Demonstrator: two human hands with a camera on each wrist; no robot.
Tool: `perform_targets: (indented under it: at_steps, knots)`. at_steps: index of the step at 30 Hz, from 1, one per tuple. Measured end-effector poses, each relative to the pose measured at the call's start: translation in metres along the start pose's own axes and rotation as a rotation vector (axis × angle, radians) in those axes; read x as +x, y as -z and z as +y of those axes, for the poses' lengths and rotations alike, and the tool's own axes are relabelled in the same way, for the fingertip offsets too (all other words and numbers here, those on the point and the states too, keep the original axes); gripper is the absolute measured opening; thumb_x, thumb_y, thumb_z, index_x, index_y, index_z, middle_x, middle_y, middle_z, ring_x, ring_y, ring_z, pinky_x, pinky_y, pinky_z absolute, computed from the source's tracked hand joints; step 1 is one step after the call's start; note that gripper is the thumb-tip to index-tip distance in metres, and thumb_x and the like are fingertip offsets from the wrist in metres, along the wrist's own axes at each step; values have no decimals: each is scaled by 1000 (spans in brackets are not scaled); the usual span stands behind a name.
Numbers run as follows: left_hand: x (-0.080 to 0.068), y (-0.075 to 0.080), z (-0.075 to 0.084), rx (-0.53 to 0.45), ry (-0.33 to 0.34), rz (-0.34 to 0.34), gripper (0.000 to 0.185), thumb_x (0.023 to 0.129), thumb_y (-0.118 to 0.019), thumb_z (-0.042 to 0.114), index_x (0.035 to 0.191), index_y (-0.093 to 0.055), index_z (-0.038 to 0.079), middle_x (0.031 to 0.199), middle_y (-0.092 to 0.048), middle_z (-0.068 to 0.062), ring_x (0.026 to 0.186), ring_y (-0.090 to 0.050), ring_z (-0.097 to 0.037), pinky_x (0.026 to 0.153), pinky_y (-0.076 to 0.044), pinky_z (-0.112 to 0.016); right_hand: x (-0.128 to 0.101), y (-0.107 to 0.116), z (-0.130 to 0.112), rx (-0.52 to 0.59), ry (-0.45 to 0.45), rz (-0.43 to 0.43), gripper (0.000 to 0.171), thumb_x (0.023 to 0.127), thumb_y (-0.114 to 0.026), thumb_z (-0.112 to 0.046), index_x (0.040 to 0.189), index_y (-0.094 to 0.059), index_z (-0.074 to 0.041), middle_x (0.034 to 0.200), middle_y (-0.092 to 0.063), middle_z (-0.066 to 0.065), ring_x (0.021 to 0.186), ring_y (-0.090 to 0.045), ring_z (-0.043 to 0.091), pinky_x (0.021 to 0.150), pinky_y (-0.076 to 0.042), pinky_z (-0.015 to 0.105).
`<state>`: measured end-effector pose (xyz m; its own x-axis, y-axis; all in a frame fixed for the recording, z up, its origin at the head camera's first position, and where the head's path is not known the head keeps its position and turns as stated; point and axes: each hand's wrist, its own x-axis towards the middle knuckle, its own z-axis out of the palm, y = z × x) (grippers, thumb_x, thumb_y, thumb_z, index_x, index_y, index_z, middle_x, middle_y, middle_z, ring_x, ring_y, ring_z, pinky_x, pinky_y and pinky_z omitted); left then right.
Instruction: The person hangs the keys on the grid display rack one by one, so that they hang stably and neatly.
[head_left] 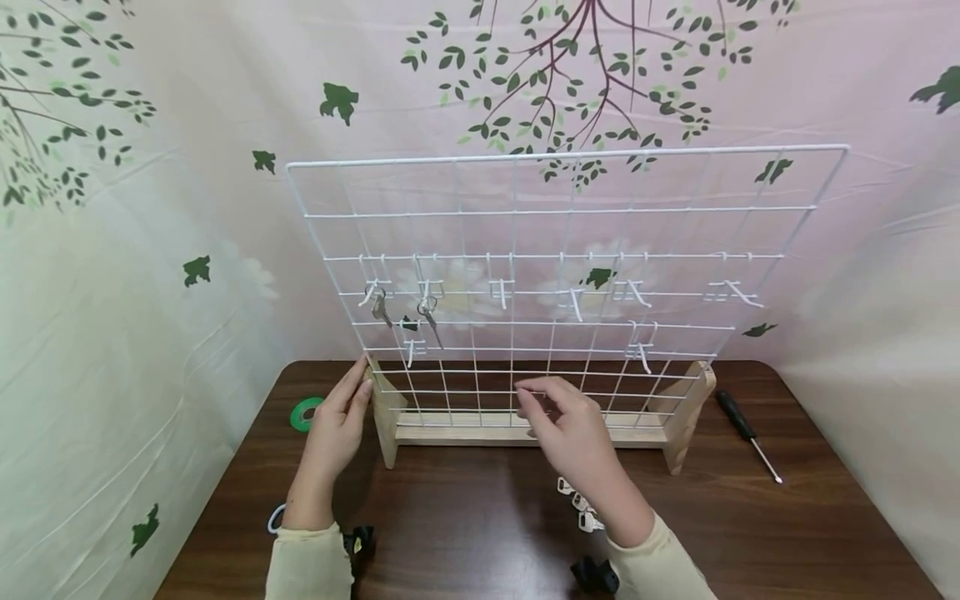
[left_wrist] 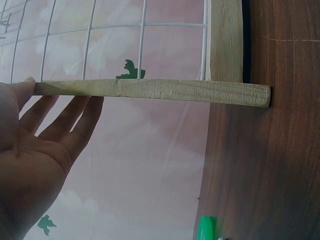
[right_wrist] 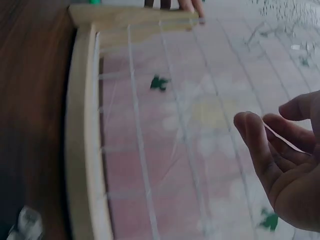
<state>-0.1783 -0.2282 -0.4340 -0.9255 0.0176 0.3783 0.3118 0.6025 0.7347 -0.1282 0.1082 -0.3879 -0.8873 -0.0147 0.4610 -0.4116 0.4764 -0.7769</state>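
While the head cam takes in the whole setup, the wrist cams only catch slices of it. From above, the white wire grid (head_left: 555, 283) stands upright in a wooden base (head_left: 525, 433) near the back of the dark brown table (head_left: 480, 517). It carries small white hooks, and two of those on the left hold keys (head_left: 381, 307).

The left hand (head_left: 337, 421) has its fingers straight and together, resting against the left wooden upright (head_left: 384, 417). The left wrist view shows that up close, with fingertips (left_wrist: 65, 112) lying along the edge of the wood. The right hand (head_left: 570, 429) is up at the lower wires with fingers loosely curled. In the right wrist view a thin pale strip crosses its fingers (right_wrist: 265, 145), but it's too blurry to tell whether they're pinching anything.

Only the head view shows the green tape roll (head_left: 304, 413) on the left, the screwdriver (head_left: 746, 433) on the right, and the loose white hooks (head_left: 579, 505) on the table by the right wrist.

No readable writing anywhere. The backdrop is a pinkish cloth (head_left: 187, 167) printed with green leaves, branches and birds.
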Motion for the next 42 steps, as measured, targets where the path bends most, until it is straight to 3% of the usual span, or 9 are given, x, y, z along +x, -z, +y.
perform_targets:
  at_steps: [11,19,26,33,42]
  knots:
    - [2,1,-2,16,-5,1,51,115,-50,24,164,-44,12,168,-47,-16,151,-51,-40,117,-45,-50,-34,24,53,-59,-274,-90,15,104,-71,-17,113,-79,-9,88,-79,9,62,-67,1,57,-59,21]
    - [2,0,-1,25,5,5,50,116,-49,25,164,-44,13,168,-47,-15,151,-51,-40,119,-46,-53,-46,20,83,-274,-279,-259,15,98,-79,-17,111,-80,-11,100,-81,-2,85,-70,6,79,-60,26]
    - [2,0,0,19,13,-3,51,116,-48,27,165,-43,14,169,-46,-13,152,-51,-38,119,-45,-51,-55,21,96,-335,-323,-417,18,88,-85,-15,105,-79,-13,94,-72,-3,84,-65,7,74,-56,25]
    - [3,-1,0,13,2,-1,51,116,-48,25,165,-43,13,169,-45,-15,153,-50,-39,120,-44,-52,-60,21,101,-359,-328,-454,25,80,-90,-15,101,-77,-9,93,-62,0,85,-57,11,75,-51,27]
    - [2,-1,-1,13,5,-3,51,116,-48,26,165,-43,13,169,-45,-14,154,-49,-38,120,-43,-51,-59,17,106,-385,-373,-431,25,81,-91,-21,91,-71,-10,87,-60,1,80,-52,12,71,-46,26]
